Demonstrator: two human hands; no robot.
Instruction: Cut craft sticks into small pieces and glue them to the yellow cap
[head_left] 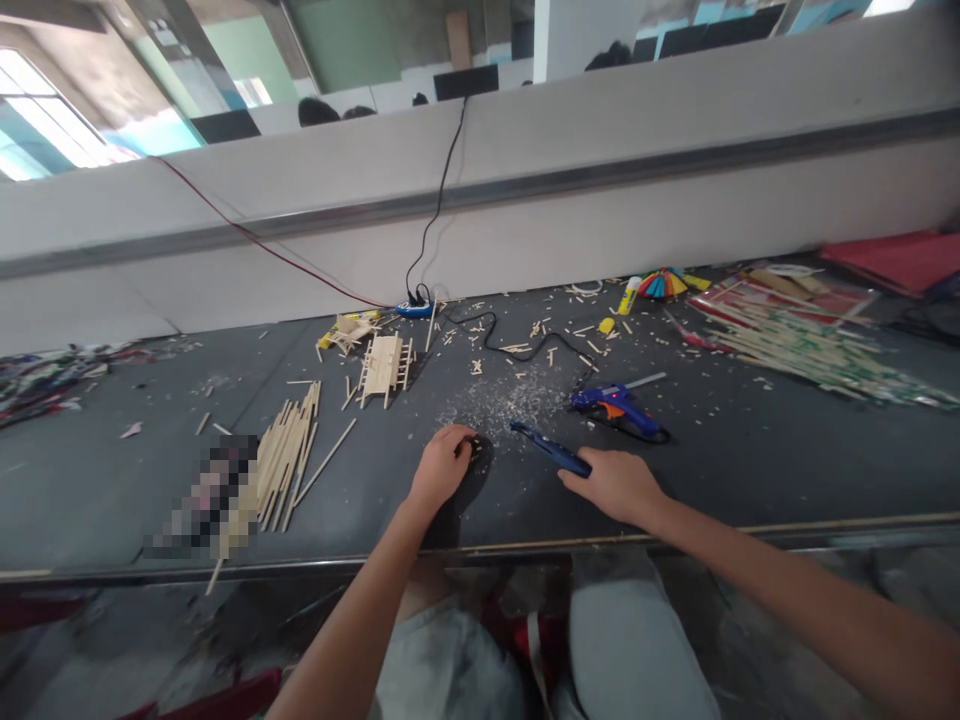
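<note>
My right hand (616, 486) grips the end of a long dark blue hand tool (553, 450), shaped like slim pliers or cutters, its tip pointing left over scattered scraps. To the left of that tip, my left hand (444, 463) rests low at the tabletop with fingers curled inward. Whatever lies within those fingers is hidden or too small to name. Just beyond the right hand lies a blue glue gun (619, 405) with an orange trigger and a glue stick in its back. A small model built of wooden sticks (383, 366) stands beyond my left hand.
Loose wooden sticks (287, 455) lie in a bundle at left, beside a blurred-out patch. A blue power strip (415, 308) sits by the wall, with cords running from it. Green-marked sticks (825, 345) and red sheets (892, 258) lie at right. The table's front edge (525, 545) is close.
</note>
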